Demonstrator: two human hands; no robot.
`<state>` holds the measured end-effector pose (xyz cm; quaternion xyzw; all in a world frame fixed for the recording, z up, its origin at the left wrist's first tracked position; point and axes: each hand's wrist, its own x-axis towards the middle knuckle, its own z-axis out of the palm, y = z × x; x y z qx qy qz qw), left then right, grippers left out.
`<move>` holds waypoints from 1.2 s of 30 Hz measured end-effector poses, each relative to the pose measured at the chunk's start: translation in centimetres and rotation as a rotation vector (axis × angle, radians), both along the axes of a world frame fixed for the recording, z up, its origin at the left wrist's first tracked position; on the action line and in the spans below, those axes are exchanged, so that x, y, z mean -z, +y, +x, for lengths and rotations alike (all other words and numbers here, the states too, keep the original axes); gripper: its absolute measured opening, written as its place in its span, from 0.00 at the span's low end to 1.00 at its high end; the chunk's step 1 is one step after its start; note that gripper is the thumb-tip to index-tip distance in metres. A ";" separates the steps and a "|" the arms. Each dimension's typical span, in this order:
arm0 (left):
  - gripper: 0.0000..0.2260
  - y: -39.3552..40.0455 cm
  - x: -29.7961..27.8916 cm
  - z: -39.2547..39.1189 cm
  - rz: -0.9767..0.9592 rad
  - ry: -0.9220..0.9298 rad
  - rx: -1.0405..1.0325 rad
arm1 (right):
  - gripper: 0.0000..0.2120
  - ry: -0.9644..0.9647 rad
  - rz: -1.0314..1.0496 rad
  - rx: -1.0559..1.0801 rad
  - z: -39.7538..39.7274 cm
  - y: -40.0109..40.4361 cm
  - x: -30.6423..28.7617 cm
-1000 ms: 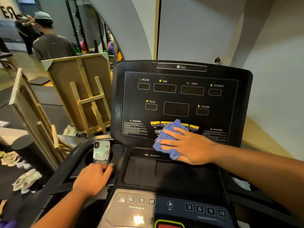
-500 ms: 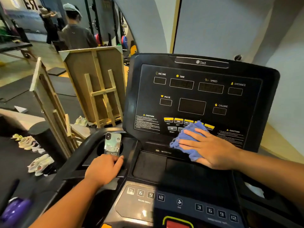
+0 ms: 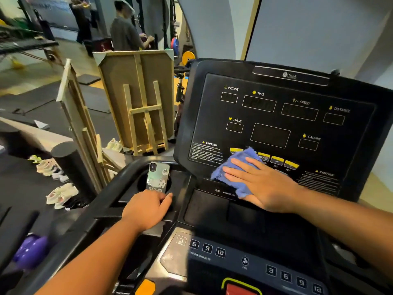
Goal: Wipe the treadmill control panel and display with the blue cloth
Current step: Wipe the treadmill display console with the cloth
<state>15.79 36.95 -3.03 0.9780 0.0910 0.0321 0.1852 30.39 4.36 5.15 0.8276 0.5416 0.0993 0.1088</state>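
The black treadmill display panel point(image 3: 276, 116) stands upright ahead of me, with dark readouts and a row of yellow buttons along its lower part. My right hand point(image 3: 261, 184) lies flat with straight fingers on the blue cloth point(image 3: 240, 162), pressing it against the panel's lower edge over the left yellow buttons. My left hand point(image 3: 146, 209) rests on the console's left side beside the cup holder, its fingers loosely curled over the black plastic. The lower control panel point(image 3: 212, 252) with numbered keys sits near me.
A phone point(image 3: 158, 179) stands in the left cup holder just above my left hand. Wooden easels point(image 3: 138, 103) and several shoes point(image 3: 59, 194) are on the floor to the left. A person point(image 3: 125, 30) stands far back left. A purple object point(image 3: 32, 250) lies low left.
My right hand has slid the cloth leftward along the row of yellow buttons. The view has shifted, with the console now further right. My left hand has stayed by the phone.
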 end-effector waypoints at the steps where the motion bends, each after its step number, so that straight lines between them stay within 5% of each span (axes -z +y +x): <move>1: 0.24 0.0 0.0 0.0 -0.001 0.003 -0.001 | 0.30 -0.008 -0.012 0.024 -0.3 -2.0 0.2; 5: 0.24 0.1 -0.1 0.0 -0.015 0.000 0.001 | 0.30 -0.031 -0.011 0.067 -1.0 -4.3 0.4; 14: 0.25 0.0 0.0 0.1 -0.009 -0.002 0.019 | 0.30 -0.039 0.051 -0.017 -0.1 8.7 0.1; 24: 0.25 -0.1 -0.7 -0.2 -0.012 0.008 0.031 | 0.30 -0.101 0.011 0.050 -0.4 -3.7 0.0; 31: 0.25 0.1 -0.2 0.0 -0.003 0.004 0.031 | 0.31 -0.189 0.415 0.360 3.0 2.6 -3.5; 36: 0.25 0.2 -0.1 0.1 -0.014 -0.005 0.039 | 0.30 -0.124 -0.021 0.004 -0.5 0.2 2.3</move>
